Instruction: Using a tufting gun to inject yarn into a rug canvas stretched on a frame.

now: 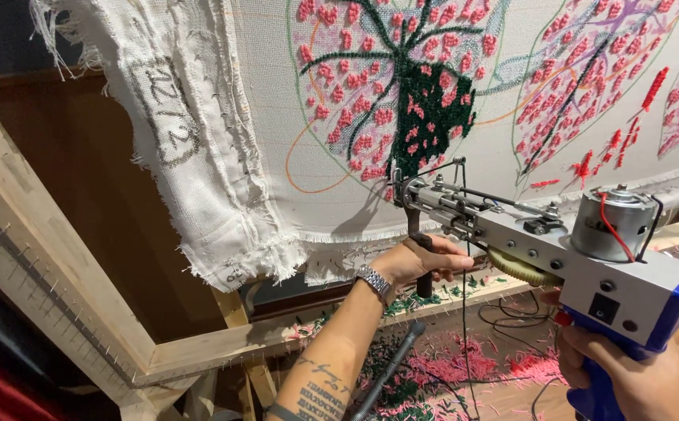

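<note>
While pressed nose-first against the cloth (511, 140), tufting gun (558, 257) held level in both hands. Left hand (417, 261) wrapped shut round the black front handle (423, 269), watch (374, 282) on the wrist. Right hand (636, 374) closed tight on the blue rear grip (600, 398). Needle tip (398, 181) touching the dark green patch of a pink-and-green flower design. Green yarn (465, 312) hanging down from the gun. Cloth stretched on a wooden frame (51, 281), its edge frayed. Pink and green yarn scraps (464, 366) scattered on the floor below.
</note>
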